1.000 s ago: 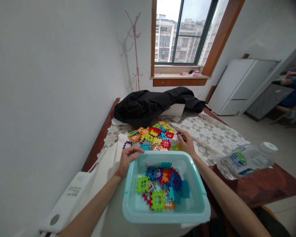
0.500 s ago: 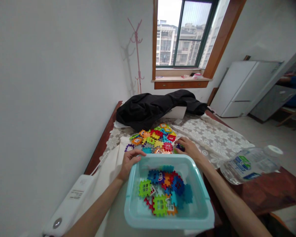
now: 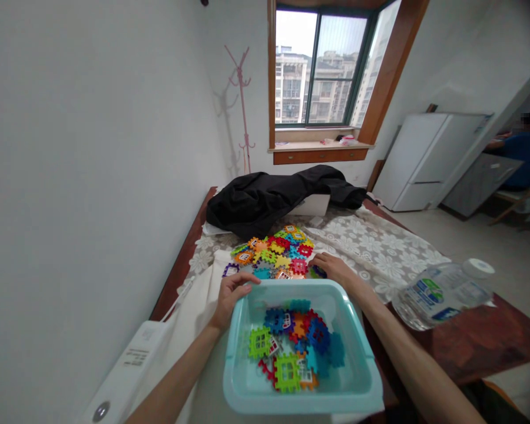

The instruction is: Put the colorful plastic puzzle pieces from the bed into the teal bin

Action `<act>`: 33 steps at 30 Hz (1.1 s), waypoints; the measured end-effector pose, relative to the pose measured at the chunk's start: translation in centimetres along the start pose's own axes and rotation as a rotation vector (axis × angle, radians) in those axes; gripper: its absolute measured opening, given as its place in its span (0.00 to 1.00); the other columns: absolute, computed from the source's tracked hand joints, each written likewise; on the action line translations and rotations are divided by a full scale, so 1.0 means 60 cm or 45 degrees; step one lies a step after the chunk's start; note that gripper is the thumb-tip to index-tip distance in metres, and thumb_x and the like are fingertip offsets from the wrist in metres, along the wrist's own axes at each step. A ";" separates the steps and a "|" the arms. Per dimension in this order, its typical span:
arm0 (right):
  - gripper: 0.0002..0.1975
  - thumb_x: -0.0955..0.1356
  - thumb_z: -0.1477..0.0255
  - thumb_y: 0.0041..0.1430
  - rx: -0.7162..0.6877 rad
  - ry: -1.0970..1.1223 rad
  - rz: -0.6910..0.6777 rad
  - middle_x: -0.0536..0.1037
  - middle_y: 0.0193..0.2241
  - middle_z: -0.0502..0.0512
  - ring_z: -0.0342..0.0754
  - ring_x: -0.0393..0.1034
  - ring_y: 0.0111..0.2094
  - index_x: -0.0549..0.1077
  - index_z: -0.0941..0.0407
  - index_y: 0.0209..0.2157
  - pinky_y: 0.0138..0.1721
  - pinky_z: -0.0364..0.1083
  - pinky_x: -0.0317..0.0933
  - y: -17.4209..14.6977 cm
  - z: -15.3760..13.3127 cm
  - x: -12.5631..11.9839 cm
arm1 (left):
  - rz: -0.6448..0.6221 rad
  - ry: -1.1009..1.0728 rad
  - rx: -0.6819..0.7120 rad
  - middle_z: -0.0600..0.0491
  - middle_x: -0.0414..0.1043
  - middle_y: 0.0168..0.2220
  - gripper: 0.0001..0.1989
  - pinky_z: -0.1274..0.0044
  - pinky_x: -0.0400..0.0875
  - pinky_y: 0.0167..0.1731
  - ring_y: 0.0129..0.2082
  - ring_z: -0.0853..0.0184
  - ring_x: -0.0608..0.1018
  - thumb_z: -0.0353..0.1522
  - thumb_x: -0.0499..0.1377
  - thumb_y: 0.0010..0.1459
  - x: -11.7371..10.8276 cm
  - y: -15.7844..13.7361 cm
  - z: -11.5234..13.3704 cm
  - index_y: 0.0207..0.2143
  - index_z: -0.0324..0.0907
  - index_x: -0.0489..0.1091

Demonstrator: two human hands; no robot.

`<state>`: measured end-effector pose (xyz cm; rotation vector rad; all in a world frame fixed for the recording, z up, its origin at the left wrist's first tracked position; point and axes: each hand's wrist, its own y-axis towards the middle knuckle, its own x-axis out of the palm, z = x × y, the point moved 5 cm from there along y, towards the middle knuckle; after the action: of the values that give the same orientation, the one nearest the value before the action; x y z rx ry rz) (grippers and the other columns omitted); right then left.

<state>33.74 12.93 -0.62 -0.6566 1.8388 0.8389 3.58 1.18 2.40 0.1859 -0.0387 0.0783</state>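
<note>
A light-blue plastic tub (image 3: 302,405) stands close in front of me, with several gear-edged plastic building blocks inside, among them a lime-green window block (image 3: 287,372) and a dark-blue one (image 3: 318,335). My left hand (image 3: 233,294) is closed on the tub's far left corner, fingers over the rim. Beyond the tub lies a pile of colourful building blocks (image 3: 281,261). At the pile's right side, my right hand (image 3: 334,271) curls its fingers over a dark purple building block (image 3: 318,272). A green edge shows beside it; the hand partly hides both.
A large clear plastic bottle (image 3: 439,292) stands on the right of the table. Behind the pile, black cloth (image 3: 265,197) lies over a white box (image 3: 313,205). A white device (image 3: 126,377) is at the left near the wall. A person in blue (image 3: 527,154) sits far right.
My right hand has moved slightly and its fingers sit lower over the purple block. My left hand stays on the tub's rim. The whole view has shifted a little.
</note>
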 end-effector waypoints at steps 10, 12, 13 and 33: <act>0.13 0.71 0.63 0.64 0.178 0.043 0.143 0.80 0.45 0.60 0.57 0.75 0.45 0.77 0.53 0.47 0.48 0.52 0.68 -0.003 0.007 -0.003 | -0.014 -0.014 -0.007 0.50 0.79 0.31 0.11 0.75 0.65 0.35 0.33 0.62 0.75 0.38 0.66 0.50 -0.002 0.001 -0.005 0.32 0.41 0.83; 0.15 0.70 0.62 0.65 0.181 0.000 0.156 0.80 0.46 0.60 0.57 0.75 0.47 0.77 0.53 0.49 0.49 0.52 0.68 -0.002 0.011 0.001 | -0.013 -0.017 -0.021 0.50 0.79 0.31 0.11 0.75 0.65 0.34 0.32 0.62 0.74 0.38 0.66 0.49 -0.001 0.001 -0.006 0.32 0.41 0.83; 0.15 0.70 0.61 0.66 0.172 -0.027 0.150 0.80 0.47 0.60 0.57 0.75 0.47 0.77 0.53 0.50 0.50 0.52 0.68 -0.002 0.012 0.003 | -0.014 -0.019 -0.027 0.50 0.79 0.31 0.11 0.75 0.65 0.34 0.32 0.62 0.74 0.38 0.66 0.49 -0.001 0.001 -0.007 0.32 0.41 0.83; 0.26 0.65 0.45 0.65 0.149 0.912 0.708 0.80 0.35 0.57 0.54 0.75 0.37 0.78 0.53 0.41 0.39 0.51 0.70 -0.012 -0.070 -0.119 | -0.004 -0.011 0.001 0.51 0.79 0.30 0.10 0.76 0.65 0.33 0.31 0.64 0.74 0.37 0.66 0.48 -0.001 0.001 -0.001 0.31 0.41 0.83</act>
<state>34.71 9.71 6.97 -0.3878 2.7772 0.8993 3.52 1.21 2.37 0.1873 -0.0466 0.0746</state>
